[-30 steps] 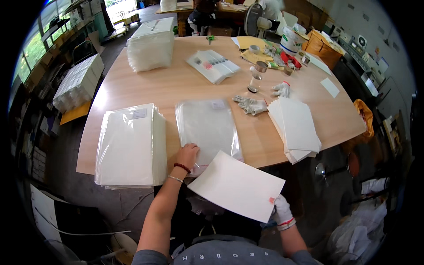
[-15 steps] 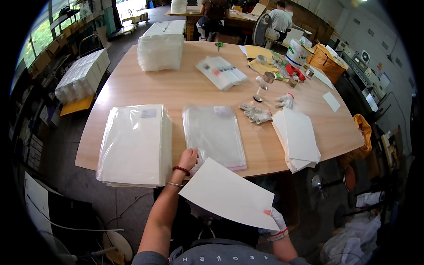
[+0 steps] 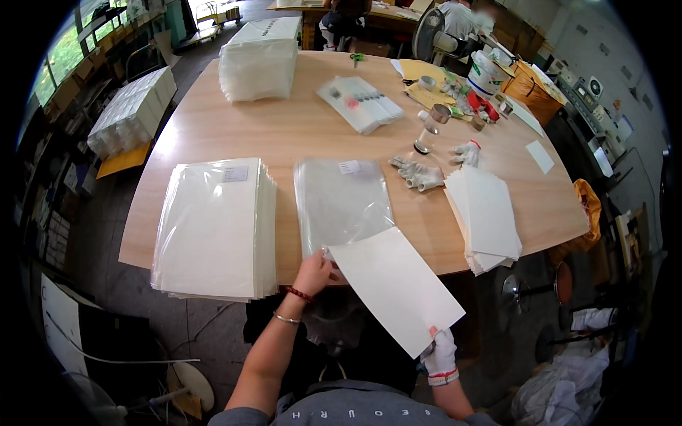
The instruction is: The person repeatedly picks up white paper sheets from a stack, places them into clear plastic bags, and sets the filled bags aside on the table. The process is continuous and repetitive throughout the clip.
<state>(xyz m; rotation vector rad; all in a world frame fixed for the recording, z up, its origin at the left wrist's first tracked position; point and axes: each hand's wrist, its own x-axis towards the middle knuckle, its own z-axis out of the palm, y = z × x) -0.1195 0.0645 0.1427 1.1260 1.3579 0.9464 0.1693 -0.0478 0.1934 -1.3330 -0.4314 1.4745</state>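
My right hand (image 3: 442,353), in a white glove with bare fingertips, grips the lower corner of a white card sheet (image 3: 399,290). The sheet slants up to the left, its far corner over the near edge of a stack of clear plastic bags (image 3: 341,202). At that stack's near left corner, my bare left hand (image 3: 317,273) pinches the edge of the top bag, beside the sheet's corner. Left of it lies a tall stack of bagged white sheets (image 3: 209,227). A pile of loose white card sheets (image 3: 486,216) fans out on the right.
Beyond the bags lie a pair of work gloves (image 3: 418,174), a clear bottle (image 3: 430,131) and a packet of printed bags (image 3: 361,104). A large bag stack (image 3: 259,64) stands at the far left of the wooden table (image 3: 192,135). People sit beyond, near a fan (image 3: 428,35).
The card sheet has swung upright and forward, its far corner now over the bags' near edge. My left hand has shifted right and closed on the top bag's edge.
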